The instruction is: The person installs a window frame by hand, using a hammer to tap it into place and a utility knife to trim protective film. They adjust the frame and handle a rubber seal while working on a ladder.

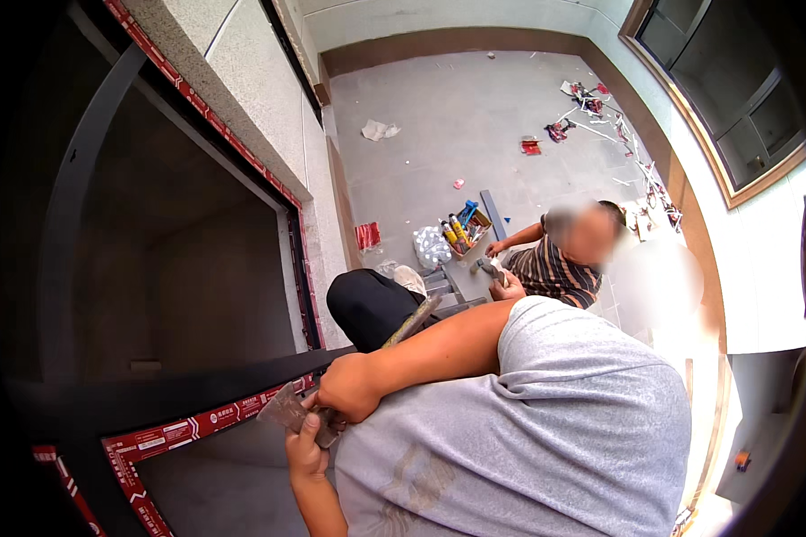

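A dirty grey scraper [283,410] with a flared flat blade is held between both my hands, beside the red-taped edge of a dark window frame [242,376]. My left hand [304,450] grips it from below, its thumb on the metal. Over the scraper's other end, my right hand [353,387] is closed, hiding most of that part. My right forearm crosses in front of my grey shirt. My bent knee [367,306] in dark trousers is beyond it.
A person in a striped shirt [555,268] is below, holding a hammer-like tool [490,267]. Near them are a box of tubes and tools [467,228], a plastic bag [432,246] and a grey strip [493,215]. Scraps [587,103] litter the tiled floor by the right wall.
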`<state>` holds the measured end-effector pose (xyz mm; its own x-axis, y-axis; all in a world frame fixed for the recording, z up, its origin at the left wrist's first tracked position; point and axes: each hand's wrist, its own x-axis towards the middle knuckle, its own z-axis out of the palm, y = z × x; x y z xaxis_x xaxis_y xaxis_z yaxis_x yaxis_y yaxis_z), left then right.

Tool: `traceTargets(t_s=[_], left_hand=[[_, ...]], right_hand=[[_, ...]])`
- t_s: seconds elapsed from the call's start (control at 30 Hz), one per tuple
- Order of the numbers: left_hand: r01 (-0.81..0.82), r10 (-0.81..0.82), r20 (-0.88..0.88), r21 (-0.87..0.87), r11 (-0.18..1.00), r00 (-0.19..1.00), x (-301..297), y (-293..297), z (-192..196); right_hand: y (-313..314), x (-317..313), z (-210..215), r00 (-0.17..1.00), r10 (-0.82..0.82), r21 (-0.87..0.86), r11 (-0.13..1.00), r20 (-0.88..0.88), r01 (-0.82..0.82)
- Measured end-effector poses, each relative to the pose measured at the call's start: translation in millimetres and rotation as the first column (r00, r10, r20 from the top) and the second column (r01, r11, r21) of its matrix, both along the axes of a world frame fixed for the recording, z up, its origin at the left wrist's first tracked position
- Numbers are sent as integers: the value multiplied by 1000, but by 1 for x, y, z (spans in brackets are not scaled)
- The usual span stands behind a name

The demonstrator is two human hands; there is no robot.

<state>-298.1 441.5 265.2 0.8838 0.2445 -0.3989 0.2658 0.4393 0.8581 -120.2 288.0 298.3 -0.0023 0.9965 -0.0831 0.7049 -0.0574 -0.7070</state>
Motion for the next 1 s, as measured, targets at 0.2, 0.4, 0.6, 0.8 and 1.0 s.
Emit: traceTargets(t_s=[0.2,0.4,0.6,0.8,1.0], left_hand=[[-91,90,-32,-7,996,995,-5,15,-16],[-242,239,-54,-50,969,970,-31,31,-27],[-252,249,-41,-84,964,968,-36,33,-29],[-268,261,-86,-88,959,961,-36,33,-30],[-285,279,-82,-70,956,957,-31,28,-28]], right_hand=[[-37,28,-35,968,-252,310,919,-13,243],[-176,124,9,416,-884,358,467,214,809],[-293,174,3,510,-860,-205,503,-21,839],[-301,156,-42,629,-754,-391,645,-188,657],[-288,165,-60,321,-869,-217,420,-378,881]])
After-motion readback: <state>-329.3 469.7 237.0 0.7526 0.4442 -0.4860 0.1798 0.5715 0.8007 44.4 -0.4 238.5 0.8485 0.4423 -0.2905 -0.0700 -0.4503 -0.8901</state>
